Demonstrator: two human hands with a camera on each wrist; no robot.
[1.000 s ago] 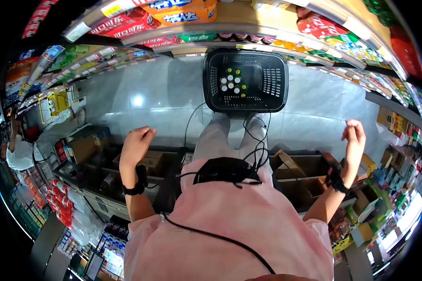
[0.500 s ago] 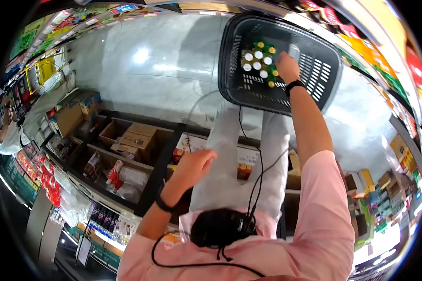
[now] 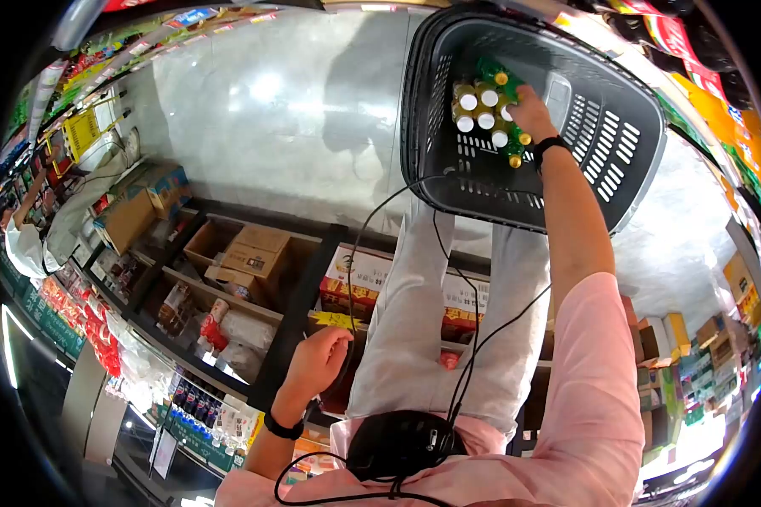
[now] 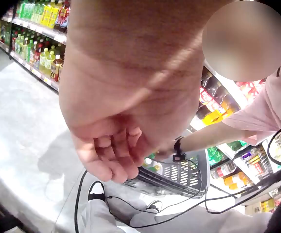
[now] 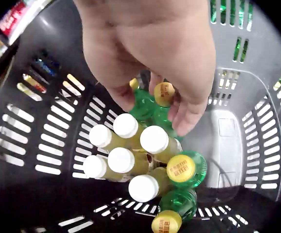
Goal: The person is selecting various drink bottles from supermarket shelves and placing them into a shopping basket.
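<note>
One green bottle seemingly pinched by right fingers, wrist view only, left fingers loosely curled.

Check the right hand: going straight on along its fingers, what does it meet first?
The right hand points down into the basket. First in line is the green bottle with the yellow cap, right between its fingers. Whether they already touch it is unclear.
</note>
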